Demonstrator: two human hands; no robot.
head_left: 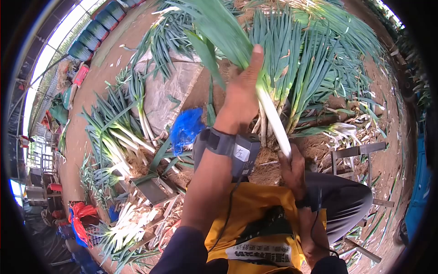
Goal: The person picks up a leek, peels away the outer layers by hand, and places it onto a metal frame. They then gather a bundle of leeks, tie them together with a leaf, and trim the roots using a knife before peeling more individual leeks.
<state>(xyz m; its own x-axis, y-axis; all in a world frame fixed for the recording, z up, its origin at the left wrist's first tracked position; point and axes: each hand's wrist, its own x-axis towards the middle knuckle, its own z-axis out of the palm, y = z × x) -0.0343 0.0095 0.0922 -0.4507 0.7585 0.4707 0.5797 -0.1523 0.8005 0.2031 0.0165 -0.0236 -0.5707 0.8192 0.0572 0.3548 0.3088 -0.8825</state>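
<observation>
My left hand [242,93] is closed round a large leek [273,114] where its green leaves meet the white stalk, with the thumb along the leaves. The leaves reach up past the top of the view. At the lower, root end of the stalk, my right hand [293,171] has its fingers pressed together against it; the roots are hidden. Behind the held leek stand upright leeks [273,59] with brown roots. A black device with a white label [242,153] is strapped to my left wrist.
Piles of leeks [109,132] lie at the left, with peeled ones [127,226] at the lower left. Blue netting [187,128] sits near my left wrist. A metal frame [360,150] is at the right, beside dry peelings [342,132]. Red and blue bags [82,217] lie at the far left.
</observation>
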